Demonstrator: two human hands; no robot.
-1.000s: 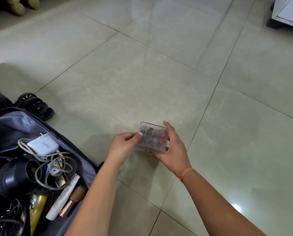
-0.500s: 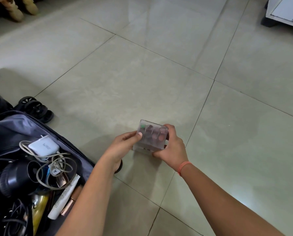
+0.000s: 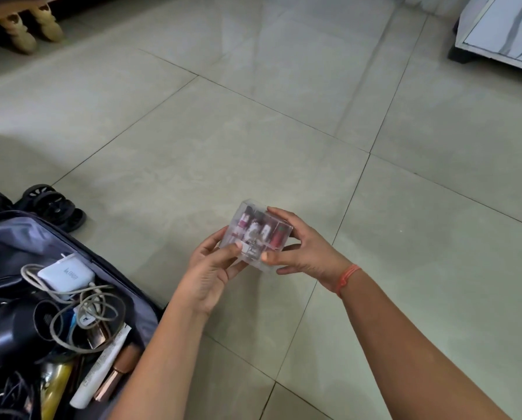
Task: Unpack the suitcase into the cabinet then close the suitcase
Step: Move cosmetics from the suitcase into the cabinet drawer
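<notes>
A: Your left hand [image 3: 211, 268] has its fingers [image 3: 216, 239] curled round the near left corner of the clear box [image 3: 259, 231], with the thumb pressed on the face that looks up at you.

B: Your right hand [image 3: 308, 253] grips the other end. The forefinger lies bent over the far top edge, the thumb pinches the near lower corner, and the remaining fingers curl beneath. An orange wristband [image 3: 346, 278] sits on that wrist.

A: So you hold the box in both hands, tilted, up off the floor [image 3: 253, 131]. Through its wall you can see a row of small upright pink and red tubes. I cannot tell what they are.

B: The suitcase [image 3: 20, 237] lies open on the floor at your lower left, apart from the box, with its grey lining showing. Inside it, a white charger [image 3: 64, 275] rests on a tangle of pale cable [image 3: 102, 301], just beside a round black object [image 3: 11, 331]. Nearer to you lie a white tube [image 3: 102, 371] and a rose-gold tube [image 3: 117, 374].

A: Its black wheels [image 3: 53, 207] stick out at the far corner.

B: The floor is large pale tiles. A white unit [image 3: 502, 28] on a dark foot stands at the far right, and carved wooden feet [image 3: 26, 28] at the far left.
</notes>
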